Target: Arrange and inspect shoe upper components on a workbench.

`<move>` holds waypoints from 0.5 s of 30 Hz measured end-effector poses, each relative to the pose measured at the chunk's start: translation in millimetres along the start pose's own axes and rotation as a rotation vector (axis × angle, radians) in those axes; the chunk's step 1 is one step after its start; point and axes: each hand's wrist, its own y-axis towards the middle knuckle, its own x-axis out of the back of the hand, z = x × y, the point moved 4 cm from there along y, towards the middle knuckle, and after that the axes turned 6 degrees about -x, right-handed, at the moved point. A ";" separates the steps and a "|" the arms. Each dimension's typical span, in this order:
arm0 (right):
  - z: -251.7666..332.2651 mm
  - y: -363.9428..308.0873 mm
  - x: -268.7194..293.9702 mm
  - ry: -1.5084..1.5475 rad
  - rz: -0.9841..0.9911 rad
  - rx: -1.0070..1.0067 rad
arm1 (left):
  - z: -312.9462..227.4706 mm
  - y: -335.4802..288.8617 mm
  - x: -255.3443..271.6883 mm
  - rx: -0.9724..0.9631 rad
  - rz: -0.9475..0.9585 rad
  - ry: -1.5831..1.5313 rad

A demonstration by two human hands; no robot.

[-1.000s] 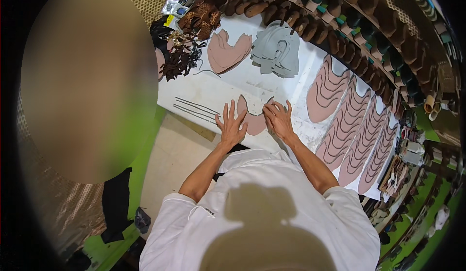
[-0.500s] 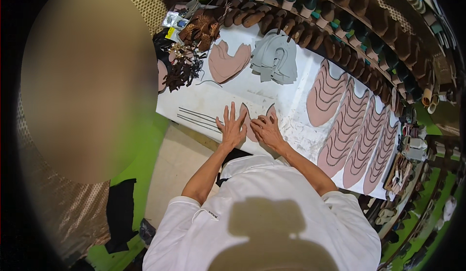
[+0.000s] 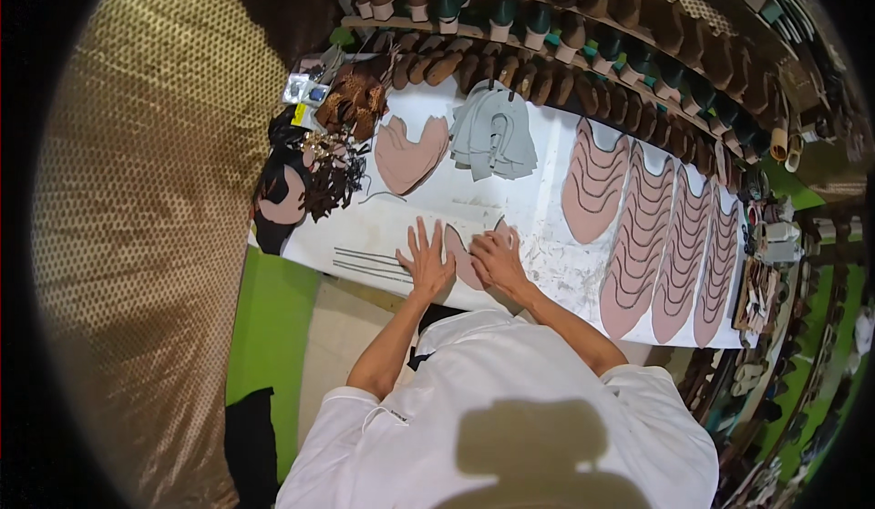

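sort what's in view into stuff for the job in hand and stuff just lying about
Likely in the job:
- pink piece under the right hand
- dark strips beside the left hand
- dark-lined pink pieces
- plain pink stack

Probably just lying about:
- grey pieces
- dark scraps
- shelved shoes
- black cloth

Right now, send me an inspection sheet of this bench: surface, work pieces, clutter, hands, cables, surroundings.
Surface: white tabletop, dark marks right of the hands.
Work pieces: pink piece between the hands; dark strips to its left; edged pink pieces overlapping in columns at right; pink stack and grey stack behind.
Clutter: tangled dark scraps, far left.
Left hand: spread, beside the pink piece.
Right hand: bent over it; grip unclear.
Cables: nothing seen.
Surroundings: shelved footwear behind.
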 end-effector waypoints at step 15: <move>-26.6 -19.8 14.5 0.010 -0.319 -0.668 | 22.5 -2.6 -6.2 0.166 -0.141 -0.285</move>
